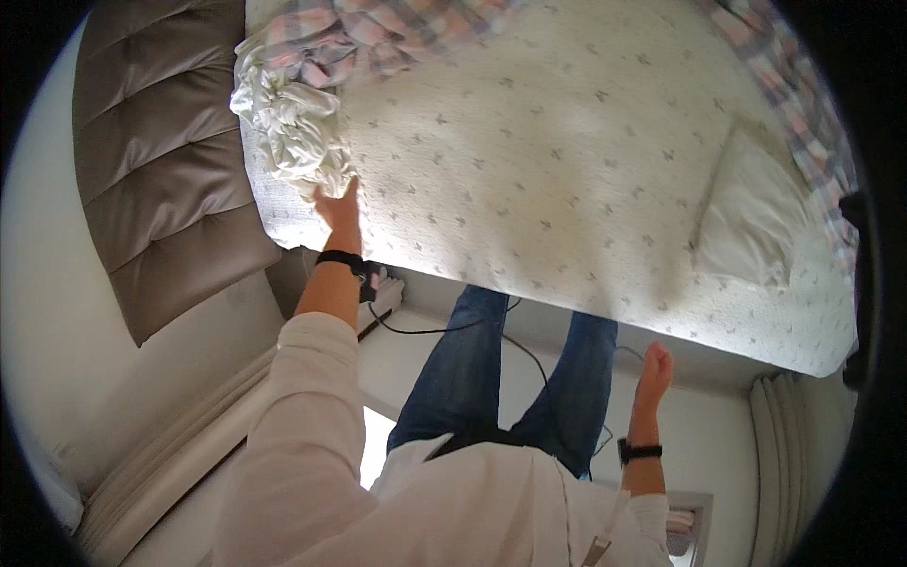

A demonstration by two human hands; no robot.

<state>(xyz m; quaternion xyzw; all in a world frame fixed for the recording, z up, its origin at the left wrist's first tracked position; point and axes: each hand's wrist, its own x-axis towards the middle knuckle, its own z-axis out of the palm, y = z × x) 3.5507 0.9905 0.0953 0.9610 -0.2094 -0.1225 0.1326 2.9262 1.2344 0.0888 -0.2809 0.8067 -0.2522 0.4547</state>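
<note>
My left hand (340, 210) reaches over the near left corner of the bed, its thumb and fingers apart in a V. Its fingertips meet the lower end of a crumpled whitish cloth (300, 128), which looks like a bunched-up sheet. Pale bedding with a small scattered print (529, 142) covers the mattress. My right hand (655, 370) hangs off the near side of the bed with curled fingers and nothing visible in them. A flat white pillow (751, 217) lies toward the right end. Both wrists wear black bands.
A padded brown headboard (170, 161) stands at the left. Plaid blankets (378, 33) are heaped along the far side and far right edge. Dark cables (425, 332) trail past my legs. Curtains (779, 454) hang at the lower right.
</note>
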